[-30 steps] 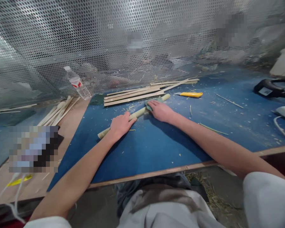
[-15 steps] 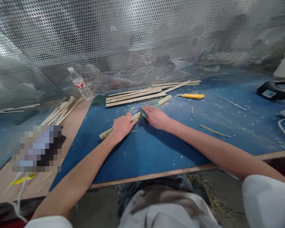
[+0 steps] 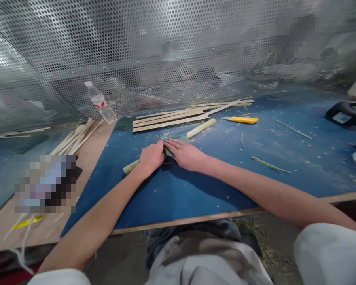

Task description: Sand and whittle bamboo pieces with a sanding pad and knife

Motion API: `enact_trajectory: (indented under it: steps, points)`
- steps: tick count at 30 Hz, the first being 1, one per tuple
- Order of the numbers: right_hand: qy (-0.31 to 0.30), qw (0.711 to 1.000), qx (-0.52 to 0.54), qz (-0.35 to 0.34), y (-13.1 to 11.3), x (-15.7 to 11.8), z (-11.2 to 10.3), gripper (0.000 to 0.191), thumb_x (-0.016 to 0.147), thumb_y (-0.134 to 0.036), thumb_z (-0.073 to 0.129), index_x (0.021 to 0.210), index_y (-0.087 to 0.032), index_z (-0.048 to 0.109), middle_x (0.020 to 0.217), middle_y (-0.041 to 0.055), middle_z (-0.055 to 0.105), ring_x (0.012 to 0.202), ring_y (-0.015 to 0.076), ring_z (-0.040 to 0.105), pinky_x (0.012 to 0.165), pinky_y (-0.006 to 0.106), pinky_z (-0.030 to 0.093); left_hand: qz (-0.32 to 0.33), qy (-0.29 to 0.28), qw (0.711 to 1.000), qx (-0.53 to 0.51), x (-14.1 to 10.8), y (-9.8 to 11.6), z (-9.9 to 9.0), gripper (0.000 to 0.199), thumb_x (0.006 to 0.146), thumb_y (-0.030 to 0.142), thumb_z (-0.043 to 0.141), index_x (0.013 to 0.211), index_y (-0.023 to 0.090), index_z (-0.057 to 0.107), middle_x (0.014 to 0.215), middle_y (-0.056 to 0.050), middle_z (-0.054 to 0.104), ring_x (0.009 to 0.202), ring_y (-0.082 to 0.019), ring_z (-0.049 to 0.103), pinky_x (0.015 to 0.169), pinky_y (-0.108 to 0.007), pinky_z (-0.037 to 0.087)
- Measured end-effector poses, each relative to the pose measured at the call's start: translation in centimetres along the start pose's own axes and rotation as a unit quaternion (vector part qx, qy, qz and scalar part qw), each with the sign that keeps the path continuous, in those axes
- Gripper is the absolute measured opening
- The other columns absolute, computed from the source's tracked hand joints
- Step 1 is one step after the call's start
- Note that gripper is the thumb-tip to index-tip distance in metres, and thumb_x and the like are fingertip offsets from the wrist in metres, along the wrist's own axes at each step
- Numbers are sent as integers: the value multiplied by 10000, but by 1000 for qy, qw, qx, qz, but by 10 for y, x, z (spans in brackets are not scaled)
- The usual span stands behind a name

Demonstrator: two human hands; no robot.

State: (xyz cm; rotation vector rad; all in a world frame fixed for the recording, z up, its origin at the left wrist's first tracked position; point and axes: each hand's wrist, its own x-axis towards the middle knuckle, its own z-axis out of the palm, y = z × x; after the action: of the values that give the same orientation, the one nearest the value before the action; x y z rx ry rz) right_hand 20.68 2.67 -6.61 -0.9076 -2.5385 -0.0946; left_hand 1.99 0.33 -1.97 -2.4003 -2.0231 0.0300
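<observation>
A pale bamboo stick (image 3: 201,128) lies aslant on the blue table mat, its near end low on the left and its far end up to the right. My left hand (image 3: 152,158) is closed around its lower part. Folded over the stick's middle is a green sheet (image 3: 184,137) that looks like sandpaper. My right hand (image 3: 189,155) presses it against the bamboo with fingers wrapped over the top. Both hands touch or nearly touch, and the stretch of stick beneath them is hidden.
Flat bamboo strips (image 3: 172,122) lie behind the stick, with a yellow utility knife (image 3: 242,119) to their right. A plastic bottle (image 3: 102,105) stands by the perforated metal screen (image 3: 154,47). More strips (image 3: 77,138) lie left. Thin slivers and shavings dot the blue mat (image 3: 178,198).
My right hand and the green sheet have slid down-left along the stick to meet my left hand. More bare bamboo shows at the far end. My left hand has stayed nearly still.
</observation>
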Motion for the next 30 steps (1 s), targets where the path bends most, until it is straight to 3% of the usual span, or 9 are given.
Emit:
enact_trajectory:
  steps: [4,6,11,14,17,23,28,30]
  points:
    - [-28,993,-40,111,20,-4,-11,478,967,-156,387,1407,-13,508,1433,230,574,1392,277,493,1177,437,372,-8,0,1000,-15,2,0,1,505,966,621,391,1140,203,613,1064,-141,747,1023,-342,708,849,-425,534]
    - [-41,988,-65,134,21,-4,-14,476,960,-132,388,1399,11,503,1433,252,563,1398,289,483,1180,443,359,-7,1,1000,-13,3,0,1,523,960,637,386,1131,203,621,1062,-142,748,1021,-339,707,843,-417,535]
    - [-23,1000,-12,8,-4,2,-7,504,961,-165,446,1448,-39,475,1510,213,507,1449,259,424,1216,414,320,7,-3,1000,0,4,-3,1,431,992,501,376,1193,198,607,1109,-159,744,1031,-333,706,840,-416,531]
    - [-15,999,3,31,11,0,-9,457,976,-188,416,1411,-91,519,1460,184,568,1365,251,523,1162,436,395,3,-3,1000,-11,4,-2,1,483,980,570,378,1179,199,614,1097,-158,744,1027,-349,705,832,-430,532]
    - [-22,995,-24,99,27,-3,-13,436,956,-168,420,1346,-29,556,1369,250,617,1322,297,558,1128,476,416,2,-2,1000,-18,3,-1,1,528,962,632,388,1159,202,621,1068,-146,749,1016,-347,708,826,-420,535]
    - [-9,1000,21,-7,0,3,-5,505,953,-199,439,1446,-107,501,1497,189,532,1413,264,471,1176,461,370,18,3,1000,5,3,-3,2,436,991,515,408,1218,193,596,1101,-160,744,1036,-337,710,836,-411,536]
    - [-39,991,-37,120,24,-1,-17,439,945,-163,427,1338,-33,571,1362,239,627,1314,282,568,1123,454,421,12,5,1000,-22,4,-2,1,511,961,626,400,1139,206,630,1044,-142,750,1011,-343,712,819,-417,540]
    - [-43,990,-58,122,21,-2,-18,443,945,-160,423,1341,-19,565,1370,248,620,1331,292,554,1127,465,416,12,4,1000,-23,4,-2,1,495,960,617,410,1138,210,628,1045,-136,751,1009,-339,713,818,-411,539]
